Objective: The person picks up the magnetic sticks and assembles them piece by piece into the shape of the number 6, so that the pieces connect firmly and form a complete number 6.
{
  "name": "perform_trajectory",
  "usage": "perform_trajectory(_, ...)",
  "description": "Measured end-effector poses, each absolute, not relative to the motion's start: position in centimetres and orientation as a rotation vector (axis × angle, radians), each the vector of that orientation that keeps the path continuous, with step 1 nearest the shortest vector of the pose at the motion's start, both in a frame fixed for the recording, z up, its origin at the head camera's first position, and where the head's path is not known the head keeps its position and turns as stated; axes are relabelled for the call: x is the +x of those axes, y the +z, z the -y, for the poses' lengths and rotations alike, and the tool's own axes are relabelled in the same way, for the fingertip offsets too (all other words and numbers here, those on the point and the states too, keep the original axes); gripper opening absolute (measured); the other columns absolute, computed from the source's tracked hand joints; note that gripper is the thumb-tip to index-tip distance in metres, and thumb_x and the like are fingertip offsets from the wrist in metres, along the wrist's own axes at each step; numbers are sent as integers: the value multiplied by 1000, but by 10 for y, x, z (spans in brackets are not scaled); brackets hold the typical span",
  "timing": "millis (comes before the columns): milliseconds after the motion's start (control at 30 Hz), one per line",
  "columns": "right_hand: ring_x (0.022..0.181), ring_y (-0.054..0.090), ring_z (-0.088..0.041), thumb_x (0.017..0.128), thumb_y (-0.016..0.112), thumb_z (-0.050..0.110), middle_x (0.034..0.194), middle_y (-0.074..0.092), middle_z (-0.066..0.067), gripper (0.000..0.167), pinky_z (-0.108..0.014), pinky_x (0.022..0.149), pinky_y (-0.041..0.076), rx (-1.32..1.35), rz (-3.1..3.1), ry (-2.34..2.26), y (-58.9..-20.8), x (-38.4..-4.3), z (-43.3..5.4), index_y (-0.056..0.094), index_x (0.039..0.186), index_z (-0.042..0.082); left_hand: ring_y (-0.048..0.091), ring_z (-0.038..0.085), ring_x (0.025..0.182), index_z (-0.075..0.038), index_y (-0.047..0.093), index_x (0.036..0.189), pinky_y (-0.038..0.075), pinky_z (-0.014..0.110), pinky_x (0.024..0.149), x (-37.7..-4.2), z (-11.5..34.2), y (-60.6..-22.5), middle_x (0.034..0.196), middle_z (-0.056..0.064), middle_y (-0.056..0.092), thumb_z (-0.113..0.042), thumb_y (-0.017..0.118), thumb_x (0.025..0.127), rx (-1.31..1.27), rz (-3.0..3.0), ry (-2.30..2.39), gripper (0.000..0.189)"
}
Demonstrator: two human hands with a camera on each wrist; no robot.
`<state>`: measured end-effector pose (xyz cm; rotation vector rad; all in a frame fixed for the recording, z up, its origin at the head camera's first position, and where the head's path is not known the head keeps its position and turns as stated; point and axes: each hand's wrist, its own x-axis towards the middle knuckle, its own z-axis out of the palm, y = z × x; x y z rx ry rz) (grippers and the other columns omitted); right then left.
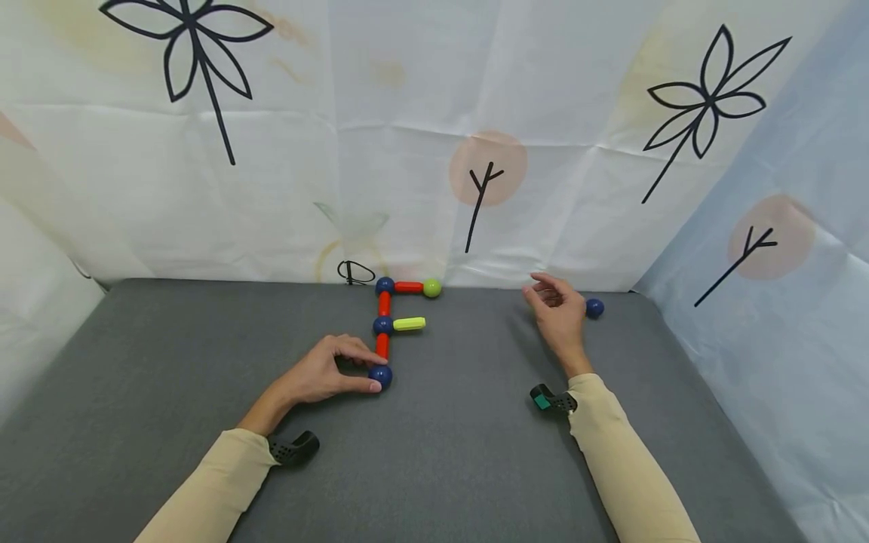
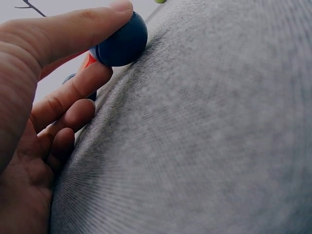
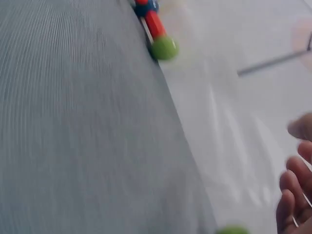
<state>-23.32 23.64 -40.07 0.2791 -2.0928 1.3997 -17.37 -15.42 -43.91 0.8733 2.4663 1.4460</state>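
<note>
My left hand (image 1: 311, 377) pinches the blue ball (image 1: 382, 376) at the near end of a built shape, thumb on one side and fingers on the other. In the left wrist view, that ball (image 2: 126, 43) sits between thumb and index finger. From it a column of red rods (image 1: 383, 346) and blue balls runs back, with a middle ball (image 1: 383, 325) and a far ball (image 1: 385, 286). A yellow-green rod (image 1: 409, 323) sticks out rightward at the middle. At the far end, another red rod (image 1: 409, 287) leads to a green ball (image 1: 431, 287). My right hand (image 1: 560, 320) holds nothing, fingers loosely bent.
A loose blue ball (image 1: 594, 308) lies just right of my right hand. In the right wrist view, a green ball (image 3: 232, 229) shows at the bottom edge. The grey table (image 1: 462, 452) ends at a patterned white cloth (image 1: 407, 173) behind and a bluish cloth (image 1: 801, 354) at right.
</note>
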Motion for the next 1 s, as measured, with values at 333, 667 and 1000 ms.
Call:
perform_trajectory(333, 72, 51, -1, 91, 73, 1, 100, 66, -23, 24, -16, 68, 41, -73, 2031, 1174, -426, -232, -298, 73, 114, -6, 57, 19, 97, -20, 80, 115, 36, 43, 88, -174, 154, -438, 103, -10, 72, -32, 89, 79, 874, -2474, 1439, 38)
perform_trajectory(667, 70, 44, 4, 92, 71, 5, 105, 68, -21, 27, -46, 100, 32, -254, 2140, 1096, -440, -232, -310, 73, 117, -4, 58, 19, 97, -20, 80, 114, 38, 43, 88, -173, 154, -439, 103, -10, 72, -32, 90, 79, 878, -2470, 1448, 39)
perform_trajectory(1000, 86, 64, -32, 95, 69, 13, 110, 72, -22, 29, -51, 105, 29, -349, 2332, 1028, -444, -234, -312, 73, 118, -4, 58, 19, 97, -21, 80, 114, 37, 43, 89, -173, 153, -437, 103, -10, 72, -32, 90, 78, 846, -2473, 1437, 39)
